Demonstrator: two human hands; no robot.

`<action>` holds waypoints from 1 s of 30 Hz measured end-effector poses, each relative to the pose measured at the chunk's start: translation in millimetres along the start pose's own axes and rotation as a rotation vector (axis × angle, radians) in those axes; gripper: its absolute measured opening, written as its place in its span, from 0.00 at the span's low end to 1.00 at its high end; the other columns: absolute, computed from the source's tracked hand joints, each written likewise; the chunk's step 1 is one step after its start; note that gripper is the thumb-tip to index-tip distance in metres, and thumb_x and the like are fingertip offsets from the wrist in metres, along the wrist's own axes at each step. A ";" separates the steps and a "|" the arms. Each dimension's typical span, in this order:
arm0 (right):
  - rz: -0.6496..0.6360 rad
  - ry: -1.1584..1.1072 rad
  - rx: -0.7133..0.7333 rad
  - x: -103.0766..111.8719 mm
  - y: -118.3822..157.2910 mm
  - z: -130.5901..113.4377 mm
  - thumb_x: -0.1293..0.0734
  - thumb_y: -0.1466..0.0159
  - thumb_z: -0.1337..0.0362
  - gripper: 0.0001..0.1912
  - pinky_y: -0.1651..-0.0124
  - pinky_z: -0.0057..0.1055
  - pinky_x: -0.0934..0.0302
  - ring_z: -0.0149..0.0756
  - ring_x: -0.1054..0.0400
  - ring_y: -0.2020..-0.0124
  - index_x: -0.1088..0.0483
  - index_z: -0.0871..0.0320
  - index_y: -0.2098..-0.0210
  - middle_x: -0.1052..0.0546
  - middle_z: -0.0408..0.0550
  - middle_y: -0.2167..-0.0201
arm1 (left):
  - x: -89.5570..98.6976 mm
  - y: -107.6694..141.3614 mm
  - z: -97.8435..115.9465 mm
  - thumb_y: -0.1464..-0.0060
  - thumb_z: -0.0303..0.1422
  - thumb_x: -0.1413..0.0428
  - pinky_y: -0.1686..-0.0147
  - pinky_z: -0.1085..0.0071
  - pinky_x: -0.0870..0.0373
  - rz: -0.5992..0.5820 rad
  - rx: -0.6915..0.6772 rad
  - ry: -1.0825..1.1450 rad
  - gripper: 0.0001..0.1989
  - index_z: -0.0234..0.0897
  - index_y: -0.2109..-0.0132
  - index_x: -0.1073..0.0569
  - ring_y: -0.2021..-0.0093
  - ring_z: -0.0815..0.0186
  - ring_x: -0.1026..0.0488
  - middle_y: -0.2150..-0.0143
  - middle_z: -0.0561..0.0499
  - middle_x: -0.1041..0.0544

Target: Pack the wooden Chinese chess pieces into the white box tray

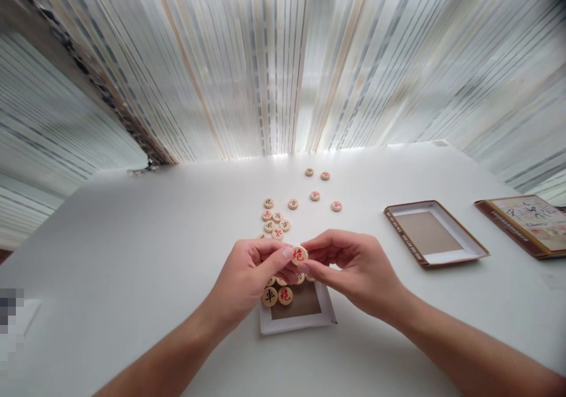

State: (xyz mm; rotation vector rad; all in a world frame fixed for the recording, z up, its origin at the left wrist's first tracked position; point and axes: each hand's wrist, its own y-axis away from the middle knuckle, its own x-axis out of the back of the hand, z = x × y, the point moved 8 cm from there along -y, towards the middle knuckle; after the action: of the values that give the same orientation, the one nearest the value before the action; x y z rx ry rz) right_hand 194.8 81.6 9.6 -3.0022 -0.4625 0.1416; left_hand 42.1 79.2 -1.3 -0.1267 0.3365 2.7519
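Observation:
A round wooden chess piece with a red character (299,255) is held up between my left hand (260,267) and my right hand (349,264), the fingers and thumb of each closed on it. Below them lies a shallow tray (300,324) with a white rim and brown bottom. Inside it are several pieces, among them a black-marked piece (269,297) and a red-marked piece (285,295) side by side. My hands hide the tray's far part. Just beyond my hands, more pieces lie on the white table, including a red-marked one (277,233).
Farther back are scattered pieces, such as a red-marked one (336,206). An open box part (392,232) lies on the right of the table (132,267), with a printed box lid (508,226) beyond it. Striped curtains (283,61) hang behind the table.

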 end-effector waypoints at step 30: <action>-0.008 -0.243 -0.317 -9.5 15.0 18.8 0.15 0.42 0.61 0.08 0.70 0.24 0.25 0.37 0.20 0.70 0.12 0.53 0.64 0.15 0.48 0.71 | -6.7 17.2 -6.7 0.35 0.36 0.35 0.63 0.72 0.17 0.020 -0.011 -0.027 0.07 0.43 0.60 0.12 0.66 0.63 0.17 0.67 0.51 0.15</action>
State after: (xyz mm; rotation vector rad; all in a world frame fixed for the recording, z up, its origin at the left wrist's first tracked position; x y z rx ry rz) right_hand 188.1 66.1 -9.9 -3.3080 -0.5682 0.4800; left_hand 42.3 59.7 -3.2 -0.0887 0.3173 2.7732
